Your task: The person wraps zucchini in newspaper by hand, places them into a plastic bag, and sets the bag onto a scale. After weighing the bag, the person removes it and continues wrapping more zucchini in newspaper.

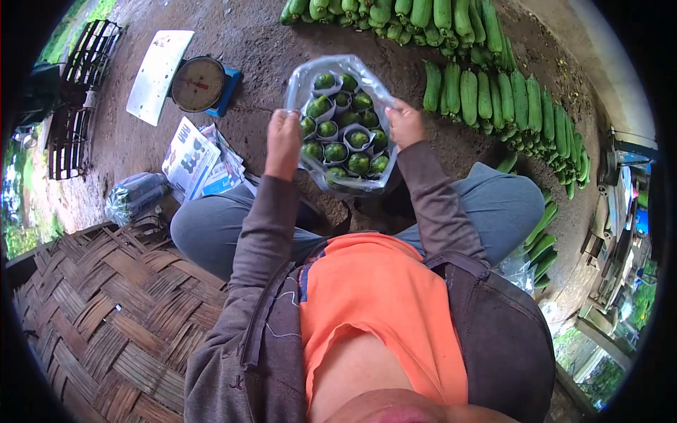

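A clear plastic bag (pixel 341 185) stands open between my knees, full of green vegetables (pixel 335 151) set upright, several wrapped in paper. My left hand (pixel 283 141) is closed on the left side of the bag's rim. On the right side of the rim, my right hand (pixel 405 125) pinches the plastic between thumb and fingers. The bag's mouth is spread wide and faces up. Its lower part is hidden from this view.
Long green vegetables (pixel 469 95) lie in rows at the top right, more (pixel 543 240) beside my right knee. At the left are a dial scale (pixel 198 84), a white board (pixel 159 76), newspapers (pixel 192 161), a plastic bundle (pixel 137 197) and woven bamboo (pixel 120 317).
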`<action>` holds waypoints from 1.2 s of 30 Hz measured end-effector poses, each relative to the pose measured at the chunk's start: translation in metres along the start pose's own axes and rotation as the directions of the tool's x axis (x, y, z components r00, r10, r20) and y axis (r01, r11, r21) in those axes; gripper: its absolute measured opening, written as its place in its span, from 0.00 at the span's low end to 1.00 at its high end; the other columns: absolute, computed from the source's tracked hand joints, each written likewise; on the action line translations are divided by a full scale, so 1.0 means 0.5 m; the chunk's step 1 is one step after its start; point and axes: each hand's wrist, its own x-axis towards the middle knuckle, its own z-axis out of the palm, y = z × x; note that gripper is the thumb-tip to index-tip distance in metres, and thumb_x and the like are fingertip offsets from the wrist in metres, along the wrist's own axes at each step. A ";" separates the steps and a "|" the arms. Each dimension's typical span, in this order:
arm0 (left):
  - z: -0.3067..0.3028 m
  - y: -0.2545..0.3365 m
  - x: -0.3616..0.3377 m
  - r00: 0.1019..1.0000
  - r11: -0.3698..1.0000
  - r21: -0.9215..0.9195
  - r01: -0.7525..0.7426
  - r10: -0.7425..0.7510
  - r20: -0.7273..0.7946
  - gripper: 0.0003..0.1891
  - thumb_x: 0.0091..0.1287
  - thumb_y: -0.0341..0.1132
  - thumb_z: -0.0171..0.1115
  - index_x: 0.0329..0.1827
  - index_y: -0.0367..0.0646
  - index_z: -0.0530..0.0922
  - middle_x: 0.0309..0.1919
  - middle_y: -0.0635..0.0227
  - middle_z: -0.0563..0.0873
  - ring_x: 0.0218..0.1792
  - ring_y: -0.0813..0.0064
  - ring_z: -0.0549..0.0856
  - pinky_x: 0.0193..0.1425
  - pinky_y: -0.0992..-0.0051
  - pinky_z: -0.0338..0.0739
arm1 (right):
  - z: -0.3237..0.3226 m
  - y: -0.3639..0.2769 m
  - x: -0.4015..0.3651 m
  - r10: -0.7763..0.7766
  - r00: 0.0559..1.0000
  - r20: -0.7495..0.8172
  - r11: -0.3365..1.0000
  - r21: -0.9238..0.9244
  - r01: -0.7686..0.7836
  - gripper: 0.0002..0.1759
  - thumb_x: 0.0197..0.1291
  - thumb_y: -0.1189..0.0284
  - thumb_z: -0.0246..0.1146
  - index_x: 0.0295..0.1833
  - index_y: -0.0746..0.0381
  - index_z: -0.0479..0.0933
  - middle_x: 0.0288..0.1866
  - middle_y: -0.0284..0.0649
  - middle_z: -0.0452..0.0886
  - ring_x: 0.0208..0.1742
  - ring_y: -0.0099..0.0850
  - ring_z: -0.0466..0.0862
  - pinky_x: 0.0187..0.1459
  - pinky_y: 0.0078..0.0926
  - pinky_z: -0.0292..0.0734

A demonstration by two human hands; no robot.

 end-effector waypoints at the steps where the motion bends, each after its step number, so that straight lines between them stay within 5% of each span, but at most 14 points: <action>1: 0.000 -0.036 0.002 1.000 1.000 0.017 0.003 -0.003 -0.012 0.06 0.69 0.33 0.50 0.34 0.44 0.71 0.19 0.79 0.68 0.18 0.89 0.65 0.20 0.83 0.58 | -0.002 0.058 0.022 -0.018 0.999 -0.033 0.993 -0.121 0.014 0.15 0.59 0.76 0.57 0.51 0.67 0.78 0.37 0.31 0.82 0.37 0.18 0.77 0.43 0.20 0.72; 4: -0.022 -0.085 0.007 0.999 0.997 0.072 -0.010 0.013 -0.038 0.05 0.69 0.33 0.51 0.35 0.43 0.71 0.19 0.80 0.68 0.19 0.90 0.65 0.20 0.84 0.58 | 0.032 0.016 -0.036 -0.182 0.983 0.014 0.963 -0.198 0.181 0.15 0.59 0.76 0.57 0.52 0.67 0.78 0.39 0.30 0.81 0.37 0.17 0.76 0.43 0.19 0.71; 5: -0.025 -0.045 -0.006 0.998 1.000 0.007 0.001 0.000 -0.056 0.05 0.69 0.33 0.51 0.36 0.43 0.72 0.20 0.80 0.68 0.19 0.90 0.65 0.21 0.84 0.58 | 0.029 -0.015 -0.045 -0.044 0.999 0.021 0.999 0.024 0.044 0.15 0.60 0.77 0.57 0.52 0.68 0.77 0.40 0.30 0.80 0.37 0.16 0.76 0.42 0.17 0.71; 8: -0.013 0.028 -0.027 1.000 0.998 -0.058 -0.005 0.004 -0.016 0.05 0.69 0.33 0.50 0.40 0.43 0.72 0.20 0.81 0.68 0.18 0.90 0.64 0.21 0.85 0.58 | 0.036 -0.054 -0.052 0.013 0.997 0.072 0.959 0.281 -0.033 0.15 0.61 0.80 0.54 0.53 0.67 0.76 0.33 0.26 0.74 0.29 0.13 0.68 0.32 0.12 0.62; 12: -0.009 0.020 -0.022 0.999 0.998 -0.052 -0.034 0.034 -0.015 0.05 0.69 0.33 0.50 0.38 0.43 0.73 0.21 0.81 0.68 0.19 0.89 0.64 0.22 0.84 0.58 | 0.043 -0.093 -0.058 -0.088 0.995 0.039 0.963 0.257 0.075 0.14 0.63 0.78 0.53 0.53 0.62 0.77 0.16 0.19 0.63 0.12 0.10 0.56 0.14 0.11 0.49; 15: 0.000 -0.087 0.014 0.996 0.991 0.131 0.019 -0.007 -0.090 0.06 0.68 0.35 0.52 0.37 0.42 0.73 0.23 0.79 0.71 0.22 0.88 0.66 0.24 0.83 0.60 | 0.051 -0.004 -0.011 -0.082 0.996 -0.017 0.975 0.207 0.084 0.13 0.62 0.78 0.53 0.51 0.62 0.78 0.17 0.19 0.63 0.13 0.10 0.56 0.14 0.11 0.49; 16: 0.007 -0.097 0.014 0.992 0.994 -0.036 0.104 -0.106 -0.064 0.06 0.67 0.35 0.52 0.37 0.42 0.73 0.25 0.77 0.72 0.24 0.88 0.67 0.25 0.82 0.61 | 0.062 0.006 -0.002 -0.072 0.997 -0.038 0.977 0.199 0.078 0.13 0.62 0.78 0.54 0.50 0.61 0.79 0.17 0.19 0.64 0.13 0.10 0.57 0.14 0.12 0.48; 18: 0.003 -0.107 0.033 0.989 0.989 0.118 -0.090 0.103 -0.107 0.06 0.67 0.35 0.52 0.37 0.42 0.73 0.25 0.77 0.72 0.23 0.87 0.68 0.25 0.82 0.61 | 0.056 -0.003 -0.001 -0.024 1.000 -0.018 0.979 0.204 0.027 0.12 0.61 0.78 0.54 0.48 0.61 0.79 0.17 0.19 0.64 0.13 0.10 0.57 0.14 0.12 0.49; 19: 0.001 -0.058 0.031 0.989 0.996 -0.005 0.087 -0.087 -0.119 0.06 0.66 0.34 0.52 0.38 0.42 0.73 0.25 0.76 0.72 0.23 0.86 0.69 0.25 0.81 0.63 | 0.055 -0.035 -0.013 0.013 1.000 0.010 0.959 0.283 -0.015 0.13 0.61 0.79 0.53 0.47 0.62 0.79 0.18 0.21 0.64 0.13 0.12 0.57 0.14 0.13 0.50; 20: -0.008 -0.051 0.039 0.993 0.985 -0.158 0.071 -0.085 -0.085 0.06 0.66 0.35 0.52 0.39 0.42 0.73 0.25 0.76 0.72 0.23 0.85 0.69 0.25 0.81 0.64 | 0.051 -0.043 -0.011 -0.025 1.000 0.009 0.956 0.291 0.021 0.13 0.61 0.79 0.53 0.47 0.62 0.79 0.17 0.22 0.64 0.13 0.12 0.57 0.15 0.13 0.50; 24: 0.023 -0.001 0.033 0.994 0.969 -0.229 0.089 -0.099 -0.036 0.04 0.67 0.32 0.51 0.36 0.43 0.72 0.24 0.79 0.72 0.22 0.88 0.68 0.23 0.81 0.61 | 0.029 -0.060 0.000 -0.131 0.988 0.084 0.947 0.305 0.100 0.13 0.62 0.80 0.52 0.48 0.64 0.79 0.16 0.23 0.62 0.14 0.13 0.56 0.16 0.14 0.51; 28: 0.039 -0.053 0.058 0.982 0.944 -0.275 0.183 -0.190 0.001 0.03 0.68 0.32 0.51 0.38 0.43 0.72 0.24 0.79 0.72 0.22 0.89 0.67 0.23 0.82 0.59 | 0.032 -0.046 0.019 -0.063 0.997 0.048 0.958 0.283 0.047 0.12 0.63 0.80 0.52 0.48 0.64 0.78 0.16 0.23 0.60 0.14 0.14 0.56 0.16 0.15 0.51; 33: 0.042 -0.011 0.047 0.990 0.914 -0.382 0.133 -0.137 0.015 0.06 0.68 0.33 0.52 0.41 0.41 0.73 0.23 0.79 0.69 0.20 0.88 0.65 0.22 0.84 0.57 | 0.024 -0.071 0.005 -0.097 0.993 0.060 0.919 0.389 0.066 0.12 0.61 0.80 0.52 0.47 0.66 0.79 0.17 0.24 0.64 0.15 0.13 0.57 0.17 0.13 0.52; 36: 0.078 0.065 0.010 0.988 0.900 -0.413 0.141 -0.100 0.118 0.06 0.67 0.34 0.52 0.41 0.43 0.74 0.23 0.79 0.69 0.21 0.88 0.66 0.23 0.84 0.59 | 0.007 -0.082 -0.003 -0.148 0.983 0.105 0.912 0.399 0.095 0.12 0.63 0.80 0.51 0.48 0.63 0.78 0.15 0.25 0.58 0.14 0.16 0.55 0.16 0.16 0.52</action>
